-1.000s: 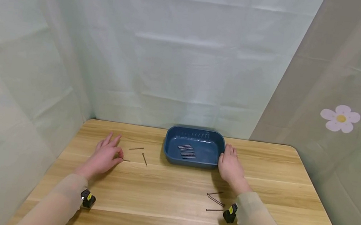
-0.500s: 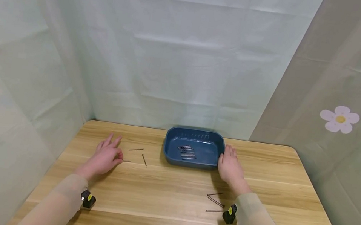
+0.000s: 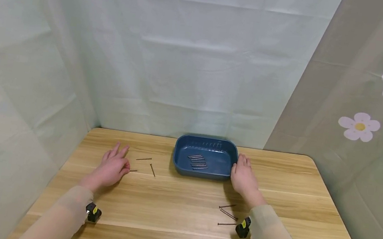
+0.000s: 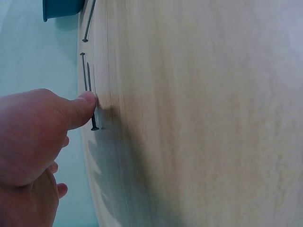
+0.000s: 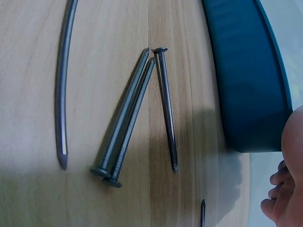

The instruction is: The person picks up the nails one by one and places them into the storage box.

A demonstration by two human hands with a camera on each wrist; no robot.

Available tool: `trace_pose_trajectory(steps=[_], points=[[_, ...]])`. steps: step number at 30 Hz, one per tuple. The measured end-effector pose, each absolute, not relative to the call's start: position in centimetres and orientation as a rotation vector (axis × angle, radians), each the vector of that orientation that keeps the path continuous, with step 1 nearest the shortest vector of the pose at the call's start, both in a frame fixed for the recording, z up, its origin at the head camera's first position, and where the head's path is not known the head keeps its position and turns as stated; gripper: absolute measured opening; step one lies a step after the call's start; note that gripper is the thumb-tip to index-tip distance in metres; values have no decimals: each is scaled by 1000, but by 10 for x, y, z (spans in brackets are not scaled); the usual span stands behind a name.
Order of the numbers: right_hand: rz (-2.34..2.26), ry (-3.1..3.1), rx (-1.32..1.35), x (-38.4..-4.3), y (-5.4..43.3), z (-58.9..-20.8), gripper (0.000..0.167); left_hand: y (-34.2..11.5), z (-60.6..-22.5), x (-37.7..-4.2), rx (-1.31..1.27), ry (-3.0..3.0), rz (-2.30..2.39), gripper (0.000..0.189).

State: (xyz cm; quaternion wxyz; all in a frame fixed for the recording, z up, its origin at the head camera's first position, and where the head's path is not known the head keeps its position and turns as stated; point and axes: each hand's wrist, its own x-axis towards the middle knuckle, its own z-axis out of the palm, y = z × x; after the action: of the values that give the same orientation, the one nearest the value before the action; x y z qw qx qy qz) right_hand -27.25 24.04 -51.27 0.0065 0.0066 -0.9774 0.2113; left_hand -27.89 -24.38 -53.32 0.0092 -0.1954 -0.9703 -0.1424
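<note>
My left hand (image 3: 111, 166) pinches an iron nail (image 4: 93, 122) between thumb and fingertips at the table's left side; its head end shows below the thumb in the left wrist view. Two more nails lie just right of that hand, one slanted nail (image 3: 153, 170) and one nearly level nail (image 3: 144, 159). The blue rectangular dish (image 3: 202, 174) stands at the table's back, with several nails (image 3: 200, 164) lying in it. My right hand (image 3: 245, 177) rests against the dish's right end, fingers extended along it.
Several loose nails (image 3: 228, 214) lie on the wooden table (image 3: 170, 221) in front of the dish, near my right wrist. Another nail tip (image 5: 202, 213) shows low in the right wrist view. A pale curtain (image 3: 190, 75) hangs behind the table.
Almost nothing differs. Both hands, the dish and the nails keep their places, apart from a slight shift of the head view.
</note>
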Motion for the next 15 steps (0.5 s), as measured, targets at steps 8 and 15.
trace_pose_trajectory(steps=[8, 15], points=[[660, -3046, 32, -272, 240, -512, 61, -243, -532, -280, -594, -3041, -459, 21], [660, -3040, 37, -273, 241, -513, 61, -242, -530, -280, -599, -3039, -455, 19]])
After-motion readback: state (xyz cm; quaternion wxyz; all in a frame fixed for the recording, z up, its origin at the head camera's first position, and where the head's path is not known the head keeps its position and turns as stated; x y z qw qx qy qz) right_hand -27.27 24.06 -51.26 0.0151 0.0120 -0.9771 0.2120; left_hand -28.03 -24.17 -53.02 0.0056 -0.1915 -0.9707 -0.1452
